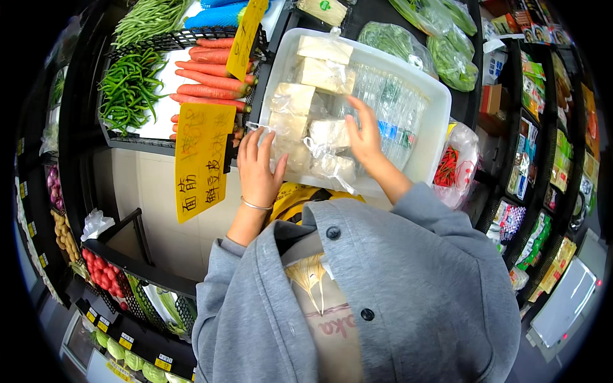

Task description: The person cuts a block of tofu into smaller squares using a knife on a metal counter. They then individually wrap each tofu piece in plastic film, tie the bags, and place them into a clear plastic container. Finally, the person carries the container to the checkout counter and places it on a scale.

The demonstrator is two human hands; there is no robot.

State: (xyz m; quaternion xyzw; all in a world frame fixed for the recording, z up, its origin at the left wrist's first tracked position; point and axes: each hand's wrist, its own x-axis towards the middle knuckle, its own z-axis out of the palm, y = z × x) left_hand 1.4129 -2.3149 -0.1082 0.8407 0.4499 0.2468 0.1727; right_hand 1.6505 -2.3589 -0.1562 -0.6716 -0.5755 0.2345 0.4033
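Before me is a white plastic tub (pixel 443 124) with several pale blocks, perhaps tofu, in clear bags (pixel 292 98) along its left half. Clear plastic bottles (pixel 392 100) lie side by side in its right half. My left hand (pixel 258 158) is over the tub's near left corner, fingers apart, by a bagged block (pixel 292 155). Whether its fingertips touch the plastic cannot be told. Over the tub's middle is my right hand (pixel 365 131), thumb and fingers apart with nothing seen between them. Right beside it sits a knotted bag with a pale block (pixel 330 134).
Carrots (pixel 210 86) and green chillies (pixel 129 91) fill a black crate to the left. Yellow handwritten signs (pixel 206 158) stand up at its edge. Bagged greens (pixel 450 57) lie beyond the tub; red chillies (pixel 446 165) sit in a bag at right. Shelves (pixel 517 143) of packets line the right.
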